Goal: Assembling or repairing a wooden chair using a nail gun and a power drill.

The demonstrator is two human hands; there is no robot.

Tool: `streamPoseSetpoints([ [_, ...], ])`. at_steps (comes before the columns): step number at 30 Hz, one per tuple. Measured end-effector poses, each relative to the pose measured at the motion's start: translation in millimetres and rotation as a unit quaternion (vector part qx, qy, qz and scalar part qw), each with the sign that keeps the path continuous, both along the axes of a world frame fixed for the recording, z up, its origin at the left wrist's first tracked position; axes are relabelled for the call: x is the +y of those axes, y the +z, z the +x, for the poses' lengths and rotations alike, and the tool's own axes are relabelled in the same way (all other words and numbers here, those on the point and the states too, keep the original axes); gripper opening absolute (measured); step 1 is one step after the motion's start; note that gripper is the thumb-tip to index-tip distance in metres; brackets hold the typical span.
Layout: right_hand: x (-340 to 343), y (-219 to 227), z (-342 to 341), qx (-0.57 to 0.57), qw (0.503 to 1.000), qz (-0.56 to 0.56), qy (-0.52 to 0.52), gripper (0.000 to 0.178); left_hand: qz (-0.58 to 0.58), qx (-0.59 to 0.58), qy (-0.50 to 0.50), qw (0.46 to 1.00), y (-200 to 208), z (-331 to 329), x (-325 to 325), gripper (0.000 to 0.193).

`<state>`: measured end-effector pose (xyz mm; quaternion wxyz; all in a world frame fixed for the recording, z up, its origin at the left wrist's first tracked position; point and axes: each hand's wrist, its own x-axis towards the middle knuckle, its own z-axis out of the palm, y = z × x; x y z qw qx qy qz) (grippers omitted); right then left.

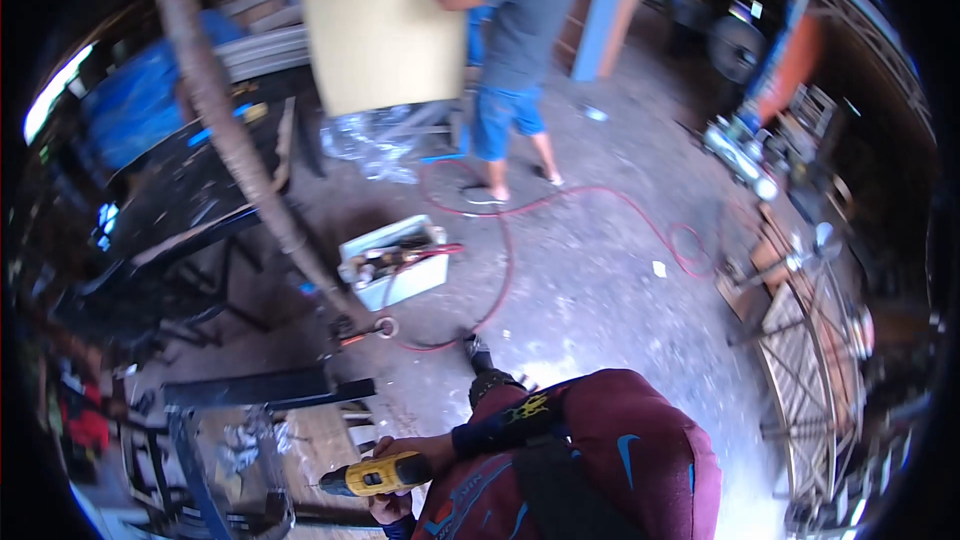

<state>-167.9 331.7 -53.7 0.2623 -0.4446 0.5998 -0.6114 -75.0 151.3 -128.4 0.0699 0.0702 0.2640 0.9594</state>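
Observation:
At the lower left, my right hand (426, 452) is closed on a yellow and black power drill (376, 475), its dark front end toward the left. My left hand (388, 507) lies just below the drill's body, its fingers curled and partly covered by it. What that hand holds is hidden. Beside the drill, on the left, stands a dark metal frame (190, 470) over a brown wooden board (318, 445). Crumpled clear plastic (245, 445) lies on the board.
A pale crate (405, 283) of tools stands on the floor near a slanting post (235, 150). A red hose (585, 198) loops across the concrete. Farther off, a person (528, 30) in blue shorts handles a large cream panel (385, 30). Metal frames (795, 380) line the right.

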Motion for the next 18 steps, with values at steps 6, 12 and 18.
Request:
streamPoseSetpoints([
  [6, 41.1, -20.1, 9.8, -0.064, 0.988, 0.011, -0.137, 0.048, 0.021, -0.049, -0.120, 0.991, -66.7, -29.9, -1.2, 0.076],
  [12, 115.0, -22.2, 10.1, -0.089, 0.967, -0.014, -0.237, 0.046, -0.081, -0.104, -0.190, 0.973, -71.4, -73.5, 36.1, 0.074],
  [18, 217.2, -52.2, -0.7, -0.068, 0.921, -0.099, -0.370, 0.040, -0.177, -0.135, -0.253, 0.942, -55.5, -142.5, 139.6, 0.072],
])
